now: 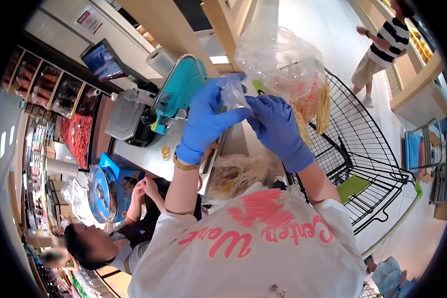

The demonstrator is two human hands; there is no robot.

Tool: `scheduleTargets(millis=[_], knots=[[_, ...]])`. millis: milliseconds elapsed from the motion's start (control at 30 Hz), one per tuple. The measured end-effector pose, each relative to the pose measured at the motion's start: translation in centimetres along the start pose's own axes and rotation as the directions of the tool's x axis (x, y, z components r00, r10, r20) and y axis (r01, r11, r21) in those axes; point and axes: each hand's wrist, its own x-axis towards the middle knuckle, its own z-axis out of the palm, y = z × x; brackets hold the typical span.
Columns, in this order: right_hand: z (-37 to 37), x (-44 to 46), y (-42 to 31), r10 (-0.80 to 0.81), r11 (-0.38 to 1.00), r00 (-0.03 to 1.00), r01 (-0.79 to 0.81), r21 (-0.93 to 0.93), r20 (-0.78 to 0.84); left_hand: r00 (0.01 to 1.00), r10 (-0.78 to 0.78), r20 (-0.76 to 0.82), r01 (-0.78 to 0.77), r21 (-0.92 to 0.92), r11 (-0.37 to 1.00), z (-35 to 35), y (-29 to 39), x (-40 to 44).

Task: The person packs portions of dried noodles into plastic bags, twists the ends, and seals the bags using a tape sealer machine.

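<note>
Both of my hands wear blue gloves and are raised in front of my chest. My left hand (203, 119) grips a small clear plastic bag (232, 92), its fingers curled round the crumpled film. My right hand (280, 126) pinches the lower end of the same bag; its fingertips are partly hidden. Just beyond, a large clear bag (278, 54) rests by the cart with long yellowish strips (323, 109) showing. Below my hands lies another clear bag (238, 174) of pale yellow strips.
A black wire shopping cart (357, 129) stands at my right. The white counter at left bears yellow rubber bands (166, 152), a lidded clear box (127, 119) and a teal item (184, 82). A person (134, 238) sits at lower left; another (382, 44) is in the aisle.
</note>
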Motion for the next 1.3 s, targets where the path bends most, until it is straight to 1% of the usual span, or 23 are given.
scheduleTargets(millis=[33, 100, 200, 267, 400, 467, 500, 567, 633, 700, 767, 800, 900, 933, 967, 1000, 1033, 1067, 1100, 1133, 1167, 1233, 1300], knots=[[0.4, -0.1, -0.3, -0.012, 0.999, 0.999, 0.014, -0.036, 0.05, 0.998, -0.058, 0.035, 0.054, 0.11, 0.993, -0.3, 0.2, -0.7], [0.9, -0.2, -0.9, -0.027, 0.998, 0.994, 0.033, -0.061, 0.103, 0.998, -0.068, 0.003, 0.067, 0.108, 0.992, -0.7, 0.8, -1.6], [0.8, 0.4, -1.8, -0.002, 1.0, 0.99, 0.004, -0.013, 0.144, 0.997, 0.019, -0.072, -0.008, 0.148, 0.989, -1.1, 1.2, -2.3], [0.7, 1.0, -2.3, -0.048, 0.987, 0.996, 0.036, 0.156, 0.072, 0.983, -0.017, -0.182, 0.03, 0.07, 0.997, -2.0, 0.3, -2.5], [0.6, 1.3, -3.4, -0.019, 0.969, 0.998, 0.005, 0.245, 0.052, 0.987, -0.034, -0.156, 0.035, 0.007, 0.999, -3.6, 0.8, -2.6], [0.6, 1.4, -3.6, -0.006, 0.956, 1.0, -0.004, 0.292, 0.031, 0.963, -0.264, -0.046, 0.267, 0.087, 0.96, -4.9, 1.7, -2.6], [0.6, 1.2, -3.6, -0.006, 0.955, 0.999, -0.004, 0.296, 0.033, 0.963, -0.266, -0.049, 0.269, 0.088, 0.959, -4.4, 2.1, -2.6], [0.5, 0.8, -3.4, 0.142, 0.905, 0.972, -0.205, 0.372, 0.189, 0.993, 0.082, 0.085, -0.071, -0.129, 0.989, -2.7, 3.0, -2.5], [1.0, 0.3, -2.8, 0.124, 0.903, 0.973, -0.192, 0.385, 0.195, 0.983, 0.147, 0.113, -0.154, 0.058, 0.986, -2.6, 3.3, -1.7], [1.0, 0.2, -2.8, 0.105, 0.9, 0.974, -0.178, 0.397, 0.201, 0.986, -0.051, 0.159, 0.004, 0.281, 0.96, -3.0, 3.6, -0.8], [0.5, 0.4, -3.4, 0.226, 0.552, 0.881, -0.468, 0.69, 0.417, 0.987, -0.042, 0.154, -0.014, 0.343, 0.939, -2.9, 3.4, 0.0], [0.5, 0.4, -3.4, 0.227, 0.552, 0.88, -0.469, 0.689, 0.418, 0.988, -0.032, 0.149, -0.032, 0.405, 0.914, -2.6, 3.4, 0.3], [-0.5, 0.8, -2.3, 0.223, 0.488, 0.921, -0.388, 0.782, 0.318, 0.989, 0.026, 0.146, -0.066, 0.277, 0.958, -0.5, 5.3, 2.2], [-1.5, 1.5, -1.5, 0.146, 0.525, 0.95, -0.31, 0.793, 0.275, 0.992, -0.067, 0.106, 0.044, 0.21, 0.977, 0.9, 6.7, 2.3], [-2.5, 2.2, -0.6, 0.065, 0.555, 0.97, -0.229, 0.799, 0.233, 0.985, 0.042, 0.169, -0.072, 0.178, 0.981, 1.5, 7.6, 2.7], [-3.3, 2.9, 0.0, 0.049, 0.337, 0.992, -0.128, 0.933, 0.119, 0.978, 0.165, 0.128, -0.183, 0.152, 0.971, 2.3, 8.1, 3.2], [-5.7, 3.8, 0.5, 0.136, 0.368, 0.984, -0.162, 0.916, 0.119, 0.963, 0.169, 0.212, -0.203, 0.15, 0.968, 1.9, 9.0, 3.5], [-8.3, 4.1, 1.2, 0.159, 0.596, 0.985, -0.151, 0.789, 0.068, 0.919, 0.286, 0.272, -0.342, 0.188, 0.921, 1.4, 9.0, 4.2], [-9.9, 3.8, 2.0, 0.437, 0.652, 0.899, -0.306, 0.694, -0.014, 0.859, 0.396, 0.325, -0.477, 0.225, 0.85, 1.0, 8.9, 4.7], [-12.1, 3.7, 2.5, 0.537, 0.788, 0.832, -0.434, 0.437, -0.143, 0.855, 0.401, 0.329, -0.477, 0.195, 0.857, 0.6, 8.1, 4.9], [-13.5, 3.5, 4.9, 0.443, 0.791, 0.878, -0.286, 0.541, -0.184, 0.904, 0.327, 0.277, -0.372, 0.129, 0.919, 0.4, 6.8, 4.8], [-15.5, 2.1, 9.2, 0.558, 0.708, 0.794, -0.304, 0.637, -0.241, 0.943, 0.23, 0.239, -0.249, 0.053, 0.967, 0.0, 3.7, 4.5], [-16.5, 1.1, 12.1, 0.447, 0.785, 0.875, -0.286, 0.549, -0.183, 0.968, -0.033, 0.249, -0.001, 0.134, 0.991, -0.3, 0.3, 3.7]])
